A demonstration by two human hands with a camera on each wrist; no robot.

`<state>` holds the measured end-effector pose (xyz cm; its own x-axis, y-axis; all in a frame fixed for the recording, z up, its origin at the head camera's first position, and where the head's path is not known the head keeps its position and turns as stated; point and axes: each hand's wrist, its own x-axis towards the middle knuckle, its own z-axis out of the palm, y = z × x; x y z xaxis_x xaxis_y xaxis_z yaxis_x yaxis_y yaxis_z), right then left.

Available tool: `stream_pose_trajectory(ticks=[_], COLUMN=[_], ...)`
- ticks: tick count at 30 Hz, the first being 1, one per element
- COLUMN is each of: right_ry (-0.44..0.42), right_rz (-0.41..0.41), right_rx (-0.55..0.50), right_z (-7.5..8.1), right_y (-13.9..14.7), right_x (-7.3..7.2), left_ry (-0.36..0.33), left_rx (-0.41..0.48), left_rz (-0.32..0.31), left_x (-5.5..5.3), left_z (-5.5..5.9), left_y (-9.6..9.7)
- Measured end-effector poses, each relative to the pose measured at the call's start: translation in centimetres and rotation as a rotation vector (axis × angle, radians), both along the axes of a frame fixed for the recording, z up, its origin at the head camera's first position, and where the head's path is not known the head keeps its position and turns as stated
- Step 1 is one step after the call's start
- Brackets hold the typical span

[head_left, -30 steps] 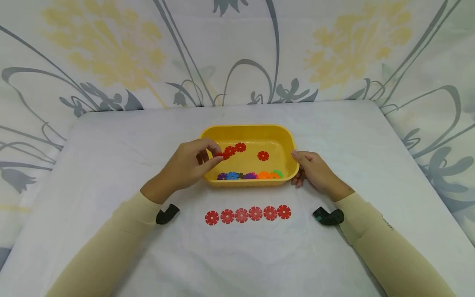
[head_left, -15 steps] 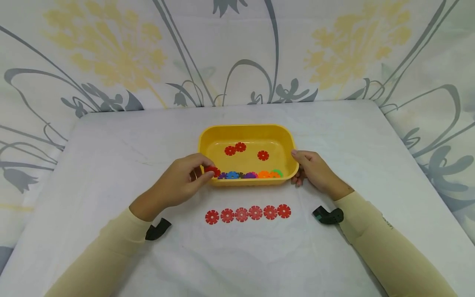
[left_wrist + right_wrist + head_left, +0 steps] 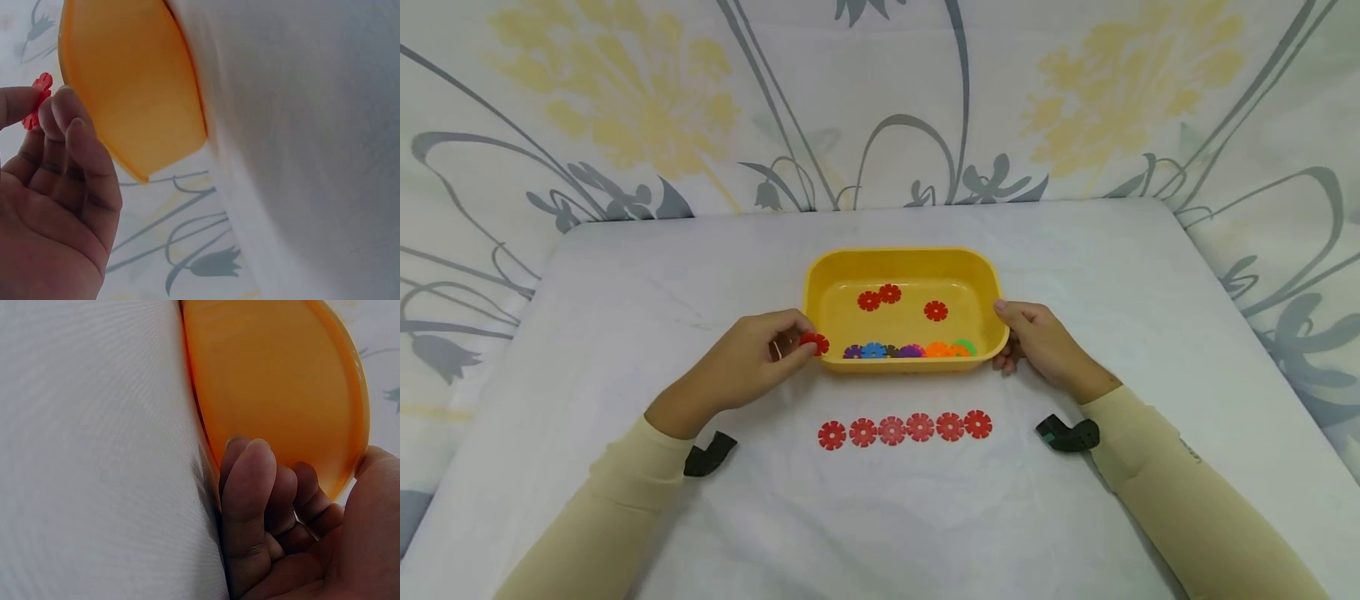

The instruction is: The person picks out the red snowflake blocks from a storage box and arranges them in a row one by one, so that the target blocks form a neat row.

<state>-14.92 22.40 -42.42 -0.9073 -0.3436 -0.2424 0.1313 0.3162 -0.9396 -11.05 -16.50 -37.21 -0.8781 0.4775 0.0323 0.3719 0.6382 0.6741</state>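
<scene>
the left hand (image 3: 752, 367) pinches a red flower-shaped plastic disc (image 3: 814, 342), now lifted out past the yellow plastic tray (image 3: 902, 258) at frame centre. the right hand (image 3: 1037, 346) grips the tray's right wall.

Home-like setting, floral curtain (image 3: 625, 108), cloth-covered table (image 3: 1150, 333)

Head view: bright, even, diffuse light; shadows soft, faint under forearms and yellow tray (image 3: 820, 287). No hard glare. Slight wide-angle bowing at edges. Wrist views: close-range, soft focus; tray wall blurred, white tablecloth (image 3: 312, 125) near washed out, weave just visible.
</scene>
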Motion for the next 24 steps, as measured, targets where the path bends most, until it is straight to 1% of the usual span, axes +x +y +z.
stream_pose_trajectory(ticks=[4, 7, 12, 18, 24], right_ry=[-0.001, -0.002, -0.001, 0.004, 0.001], right_rz=[0.006, 0.003, 0.004, 0.005, 0.003], right_rx=[-0.004, -0.006, -0.005, -0.007, -0.017], right_z=[0.1, 0.1, 0.2, 0.3, 0.0], right_y=[0.0, 0.0, 0.0, 0.0, 0.1], right_x=[0.0, 0.0, 0.0, -0.1, -0.1], left_ry=[-0.062, -0.093, -0.138, -0.161, -0.188], left_rx=[-0.035, -0.047, -0.059, -0.086, -0.058], left_rz=[0.000, -0.009, -0.020, -0.034, -0.019], left_x=[-0.3, -0.4, -0.5, -0.6, -0.6], left_z=[-0.2, -0.3, -0.2, 0.2, 0.6], left_y=[-0.4, -0.6, -0.9, -1.3, -1.8])
